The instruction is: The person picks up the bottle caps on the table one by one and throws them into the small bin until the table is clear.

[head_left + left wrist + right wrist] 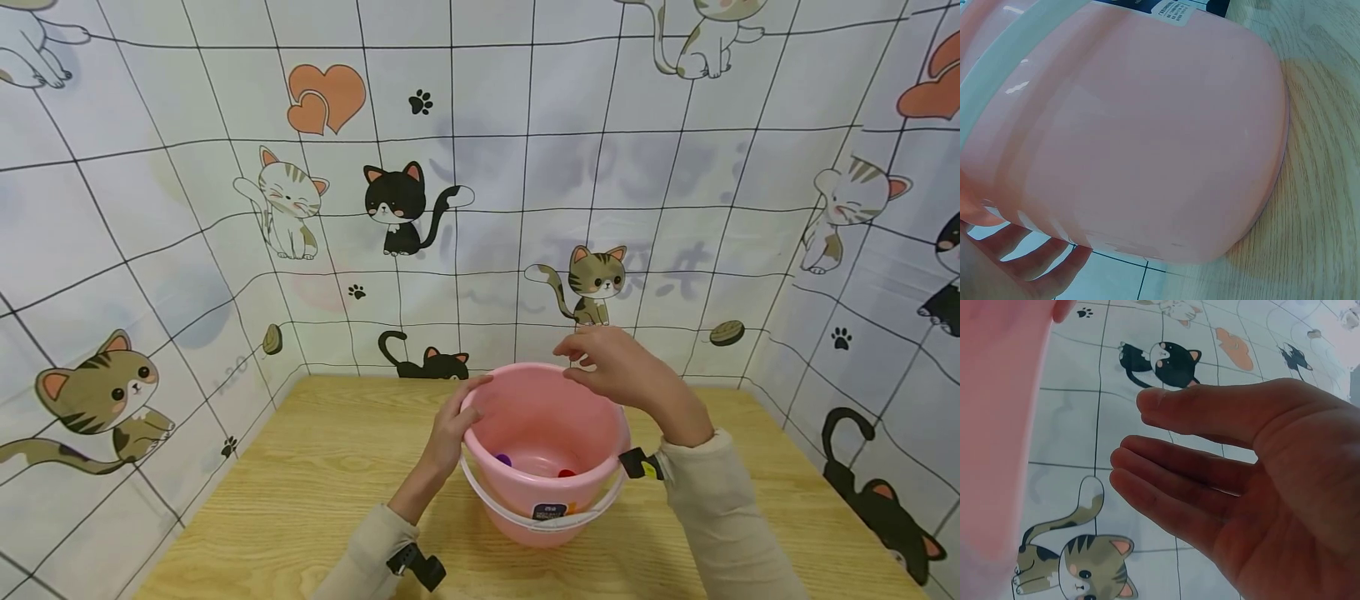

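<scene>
A pink bucket (pixel 513 487) stands upright on the wooden table, its white handle (pixel 551 525) hanging down at the front. My left hand (pixel 448 429) grips the bucket's left rim, thumb over the inner side and fingers along the outside. In the left wrist view, the fingers (pixel 1044 262) of that hand lie against the outer wall. A small purple thing (pixel 503 459) and a small red thing (pixel 567 473) show inside, partly hidden by the front wall. Over the far right rim, my right hand (pixel 630 371) holds nothing; the right wrist view shows its fingers (pixel 1179 487) loosely extended and thumb apart.
The light wooden tabletop (pixel 322 492) spreads around the bucket. White cloth walls (pixel 487 175) with a black grid and cartoon cats rise behind it and on both sides. A black wrist camera (pixel 420 567) is strapped to the left sleeve, another (pixel 639 463) to the right.
</scene>
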`<act>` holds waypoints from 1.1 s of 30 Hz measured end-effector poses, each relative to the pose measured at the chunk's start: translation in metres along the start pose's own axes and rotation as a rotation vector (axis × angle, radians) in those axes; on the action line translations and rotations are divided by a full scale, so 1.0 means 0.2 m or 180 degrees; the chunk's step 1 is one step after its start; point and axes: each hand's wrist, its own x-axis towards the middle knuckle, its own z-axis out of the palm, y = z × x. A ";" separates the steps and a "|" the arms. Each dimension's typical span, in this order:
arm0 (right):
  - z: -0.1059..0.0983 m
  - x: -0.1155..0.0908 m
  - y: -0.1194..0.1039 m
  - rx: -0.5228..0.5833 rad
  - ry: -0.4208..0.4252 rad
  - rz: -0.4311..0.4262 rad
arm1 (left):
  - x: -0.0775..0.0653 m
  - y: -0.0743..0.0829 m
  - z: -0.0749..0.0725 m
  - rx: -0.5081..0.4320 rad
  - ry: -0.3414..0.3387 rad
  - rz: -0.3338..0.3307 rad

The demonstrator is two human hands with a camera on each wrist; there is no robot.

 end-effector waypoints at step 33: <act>0.20 -0.58 0.50 0.0151 0.0052 0.1049 | 0.00 0.00 -0.01 0.0046 0.0003 -0.0015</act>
